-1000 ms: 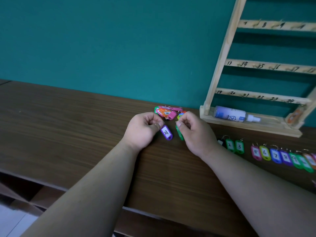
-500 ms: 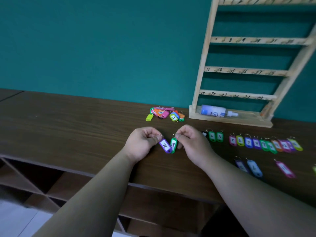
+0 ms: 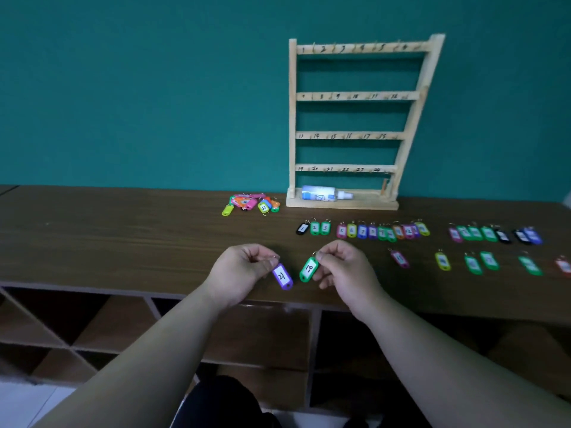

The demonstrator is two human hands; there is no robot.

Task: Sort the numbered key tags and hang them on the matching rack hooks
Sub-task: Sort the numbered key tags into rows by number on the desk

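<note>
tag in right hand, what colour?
Green, with a white label reading 19; clearest in the head view.

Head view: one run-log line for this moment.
left hand pinches purple plastic key tag | right hand pinches green plastic key tag 19 | wooden hook rack: no tags hung

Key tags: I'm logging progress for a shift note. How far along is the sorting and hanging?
Done: many sorted tags lie in rows on the table, starting 1, 2, 3. In hand: the left hand pinches a purple tag, the right hand a green tag marked 19. Left: a small pile beside the rack is unsorted, and the rack's hooks look bare, so no hanging has begun.
</note>
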